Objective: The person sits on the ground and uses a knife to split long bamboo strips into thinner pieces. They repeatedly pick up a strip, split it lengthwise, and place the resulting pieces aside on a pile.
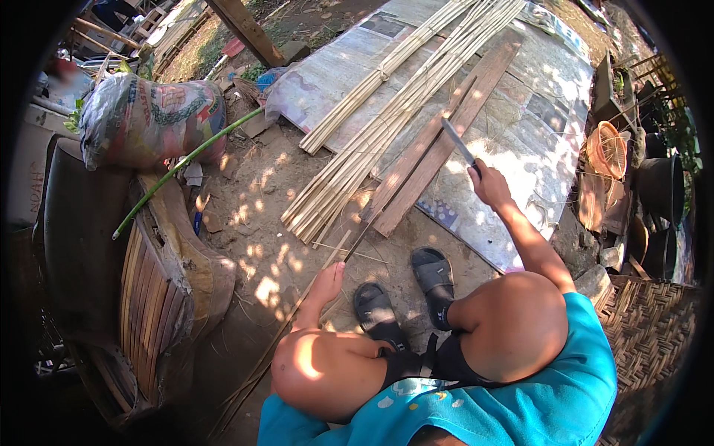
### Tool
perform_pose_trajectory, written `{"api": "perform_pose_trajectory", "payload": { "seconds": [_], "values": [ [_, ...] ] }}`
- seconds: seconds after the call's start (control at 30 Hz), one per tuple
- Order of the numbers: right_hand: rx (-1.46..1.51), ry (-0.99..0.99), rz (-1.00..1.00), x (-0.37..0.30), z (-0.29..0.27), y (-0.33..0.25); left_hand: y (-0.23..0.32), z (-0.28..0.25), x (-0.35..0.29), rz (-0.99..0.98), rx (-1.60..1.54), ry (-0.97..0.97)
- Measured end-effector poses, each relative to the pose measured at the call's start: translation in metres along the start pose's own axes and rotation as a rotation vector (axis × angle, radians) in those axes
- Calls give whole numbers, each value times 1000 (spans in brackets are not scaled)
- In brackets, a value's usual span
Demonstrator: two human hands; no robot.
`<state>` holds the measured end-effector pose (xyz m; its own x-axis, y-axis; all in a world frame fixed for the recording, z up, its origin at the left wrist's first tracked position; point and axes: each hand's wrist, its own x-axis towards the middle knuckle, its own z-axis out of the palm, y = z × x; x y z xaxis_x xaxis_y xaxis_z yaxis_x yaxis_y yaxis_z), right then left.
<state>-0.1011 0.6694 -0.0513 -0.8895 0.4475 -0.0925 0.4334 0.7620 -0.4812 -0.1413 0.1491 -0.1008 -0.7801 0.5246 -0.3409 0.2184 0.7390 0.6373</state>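
My right hand (491, 186) is closed round the dark handle of a knife (460, 141). Its pale blade points up and to the left, above the sheet-covered surface beside the planks. My left hand (324, 284), lower and nearer to me, grips a thin dark strip (358, 242), whose far end reaches the near end of the brown wooden planks (439, 145); its exact kind I cannot make out. Just ahead lies a long bundle of pale split sticks (387, 134), with a smaller tied bundle (383, 73) to its left. Thin loose strips (260, 364) run under my left forearm.
A patterned sheet (513, 141) spreads under planks and bundles. On the left are a stuffed sack (152, 119), a green pole (190, 157) and a wooden frame with slats (149, 297). To the right stand an orange basket (607, 150), dark pots (660, 186) and a woven mat (647, 327).
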Motion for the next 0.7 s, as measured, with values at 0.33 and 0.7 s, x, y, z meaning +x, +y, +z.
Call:
{"api": "perform_pose_trajectory", "payload": {
  "seconds": [0.33, 0.7],
  "values": [
    [-1, 116, -230, -6, 38, 20, -42, -4, -59, -170, -95, -125],
    [124, -403, -539, -140, 78, -107, 48, 20, 45, 37, 305, 45]
  ]
}}
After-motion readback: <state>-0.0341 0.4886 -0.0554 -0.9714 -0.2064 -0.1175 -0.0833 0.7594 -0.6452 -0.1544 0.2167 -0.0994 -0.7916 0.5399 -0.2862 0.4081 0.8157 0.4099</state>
